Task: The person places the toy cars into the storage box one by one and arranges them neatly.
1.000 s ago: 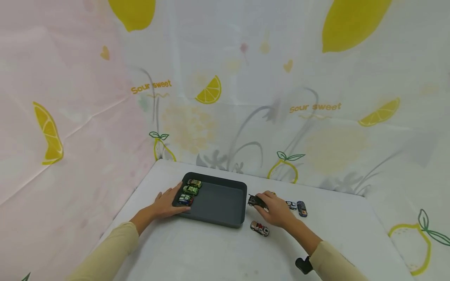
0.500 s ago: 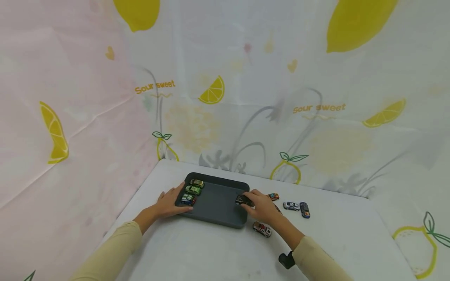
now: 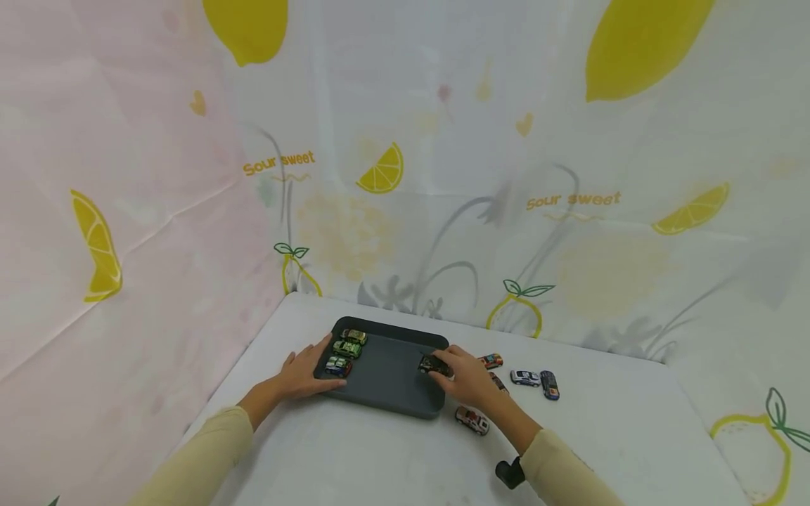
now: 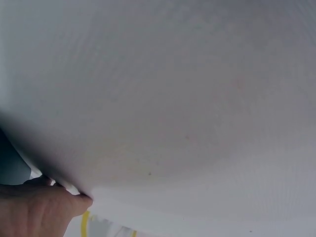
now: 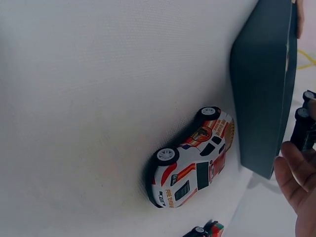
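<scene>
Black toy car (image 3: 431, 365), pinched in the right hand (image 3: 465, 377), over gray tray (image 3: 384, 379), left hand (image 3: 304, 372) spread against tray's left end

The toy car (image 3: 432, 364) in your right hand (image 3: 467, 379) is black. Your tray (image 3: 392, 376) is dark blue-grey; in it you have a gold car (image 3: 355, 336), a bright green car (image 3: 346, 349) and a blue, white and green car (image 3: 338, 366). Outside it, your white car (image 5: 197, 158) carries red and orange graphics, its wheels (image 5: 166, 155) black and pale grey, alongside an orange car (image 3: 491, 361), a silver-white car (image 3: 525, 378) and a dark blue car (image 3: 550, 385). Your sleeves (image 3: 205, 450) are pale yellow, your table (image 3: 354, 457) white. Your backdrop (image 3: 455, 161) is pink and white, printed with yellow lemons (image 3: 645, 46), orange lettering (image 3: 574, 201), green leaves (image 3: 534, 289) and grey plants (image 3: 391, 295).
</scene>
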A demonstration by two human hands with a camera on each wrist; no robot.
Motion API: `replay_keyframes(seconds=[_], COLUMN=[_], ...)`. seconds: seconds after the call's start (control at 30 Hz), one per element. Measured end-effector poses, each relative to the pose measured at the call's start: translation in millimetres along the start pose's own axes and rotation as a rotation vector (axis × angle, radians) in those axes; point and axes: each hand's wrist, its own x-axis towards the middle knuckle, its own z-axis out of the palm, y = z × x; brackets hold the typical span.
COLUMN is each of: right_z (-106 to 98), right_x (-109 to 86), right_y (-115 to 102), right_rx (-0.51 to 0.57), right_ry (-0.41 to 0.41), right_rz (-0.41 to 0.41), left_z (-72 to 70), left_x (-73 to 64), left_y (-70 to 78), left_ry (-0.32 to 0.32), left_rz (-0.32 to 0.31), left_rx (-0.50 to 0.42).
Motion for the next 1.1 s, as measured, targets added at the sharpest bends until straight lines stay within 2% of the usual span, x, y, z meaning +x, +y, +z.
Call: replay_keyframes(seconds=[0.27,0.53,0.8,0.93,1.1], right_z=[1.6,1.2,4.0,8.6,15.8], right_x=[1.2,2.8,4.8,7.3,7.5], right_y=[-3.5,-8.4,-13.7,-13.3,-12.0], right_rx=[-0.003,-0.025,-0.003,-0.015,-0.035], right_ry=[0.011,-0.041,-0.015,0.009,0.019], right_rz=[-0.015,0.003,-0.018,-0.049,-0.042], left_z=[3.2,1.9,-0.1,-0.9,-1.3], left_x=[0.1,-2.1,-4.4,-3.7,-3.2], left_y=[-2.4,-0.1,2.0,0.9,2.5], left_ry=[0.007,0.006,0.005,0.012,0.014], left_rz=[0.004,0.007,0.004,0.007,0.018], left_rx=[-0.014,-0.022,-0.023,-0.026,-0.031])
